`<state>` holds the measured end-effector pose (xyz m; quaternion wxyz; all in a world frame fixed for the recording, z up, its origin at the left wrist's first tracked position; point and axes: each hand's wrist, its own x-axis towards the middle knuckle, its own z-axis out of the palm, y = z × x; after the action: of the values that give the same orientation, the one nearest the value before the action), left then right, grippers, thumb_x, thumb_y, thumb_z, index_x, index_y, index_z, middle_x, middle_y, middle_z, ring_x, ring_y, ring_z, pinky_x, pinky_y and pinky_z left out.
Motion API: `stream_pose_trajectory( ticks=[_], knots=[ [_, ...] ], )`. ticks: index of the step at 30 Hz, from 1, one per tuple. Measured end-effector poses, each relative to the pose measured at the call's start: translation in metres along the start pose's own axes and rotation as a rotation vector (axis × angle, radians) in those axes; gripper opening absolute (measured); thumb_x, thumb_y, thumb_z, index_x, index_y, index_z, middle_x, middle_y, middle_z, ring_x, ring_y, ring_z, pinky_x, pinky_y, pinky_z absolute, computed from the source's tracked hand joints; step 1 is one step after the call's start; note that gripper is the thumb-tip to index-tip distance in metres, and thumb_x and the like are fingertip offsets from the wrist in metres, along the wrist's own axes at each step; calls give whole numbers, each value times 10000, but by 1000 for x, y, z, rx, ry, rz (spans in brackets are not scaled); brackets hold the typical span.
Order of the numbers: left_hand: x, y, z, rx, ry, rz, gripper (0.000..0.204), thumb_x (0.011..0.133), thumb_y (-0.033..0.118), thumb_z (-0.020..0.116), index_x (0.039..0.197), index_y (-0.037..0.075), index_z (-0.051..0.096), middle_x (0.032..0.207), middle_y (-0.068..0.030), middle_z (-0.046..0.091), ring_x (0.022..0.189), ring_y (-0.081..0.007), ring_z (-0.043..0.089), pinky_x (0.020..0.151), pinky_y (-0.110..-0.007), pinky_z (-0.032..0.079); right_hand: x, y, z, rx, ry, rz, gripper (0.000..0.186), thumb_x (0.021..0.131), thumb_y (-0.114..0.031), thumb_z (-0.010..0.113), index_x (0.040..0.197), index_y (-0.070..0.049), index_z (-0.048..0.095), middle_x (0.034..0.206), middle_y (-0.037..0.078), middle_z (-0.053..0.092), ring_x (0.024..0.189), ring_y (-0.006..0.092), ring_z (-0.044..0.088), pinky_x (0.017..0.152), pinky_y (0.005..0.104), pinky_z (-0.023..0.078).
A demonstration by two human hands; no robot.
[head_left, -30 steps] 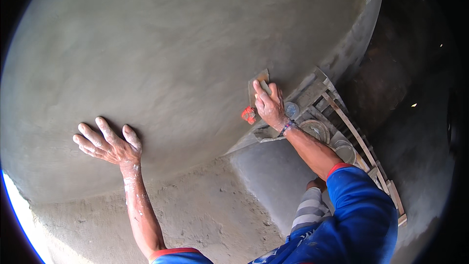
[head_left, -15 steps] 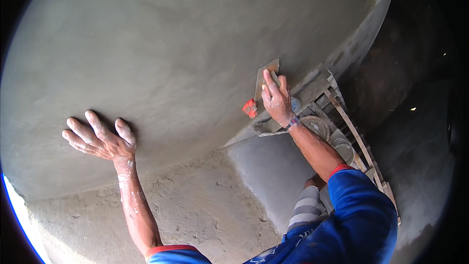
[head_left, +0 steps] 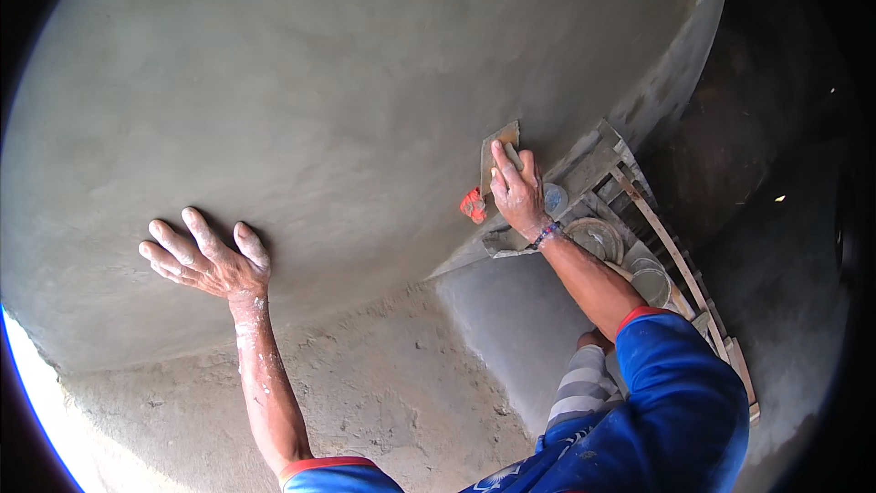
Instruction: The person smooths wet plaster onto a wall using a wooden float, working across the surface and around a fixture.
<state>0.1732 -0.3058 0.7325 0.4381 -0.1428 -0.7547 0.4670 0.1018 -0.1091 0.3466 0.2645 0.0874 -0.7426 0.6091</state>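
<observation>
My left hand (head_left: 212, 260) lies on the smooth grey plastered wall (head_left: 319, 110), fingers spread and flecked with pale plaster. Nothing is in it. Farther right, my right hand (head_left: 518, 190) is closed around the handle of a plastering trowel (head_left: 490, 157). The trowel's flat blade is against the wall, and my index finger stretches along its back; my palm hides most of the grip. Just below the blade's lower end, a crumpled-looking red piece (head_left: 473, 205) shows at the wall. I cannot make out what it is.
Beside my right forearm stands a wooden scaffold (head_left: 671, 246) bearing a round plaster-smeared container (head_left: 595, 239) and a bucket (head_left: 650, 283). A rougher wall band (head_left: 365, 374) runs below the smooth plaster. The wall's curved edge (head_left: 703, 46) lies at upper right, with darkness beyond.
The trowel and my right hand have slid slightly down, closer to the red piece. The view has shifted a little, so my left hand appears farther right, still flat on the wall.
</observation>
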Motion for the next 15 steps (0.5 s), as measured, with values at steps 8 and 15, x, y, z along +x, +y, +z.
stream_pose_trajectory(
  ticks=[8,15],
  knots=[
    [-7,-5,-5,6,-12,10,629,1037,486,373,1553,127,347,1639,-194,214,1509,-462,136,1169,-633,170,55,-41,-16,59,16,-84,682,822,-71,693,1471,-136,493,988,113,508,894,318,538,802,458,441],
    [1,6,0,-7,10,-5,603,1046,478,356,1535,126,377,1632,-202,228,1514,-448,143,1190,-615,154,-9,11,-1,-31,-104,-141,693,811,-56,693,1469,-148,499,982,111,506,919,324,535,812,474,438]
  ],
)
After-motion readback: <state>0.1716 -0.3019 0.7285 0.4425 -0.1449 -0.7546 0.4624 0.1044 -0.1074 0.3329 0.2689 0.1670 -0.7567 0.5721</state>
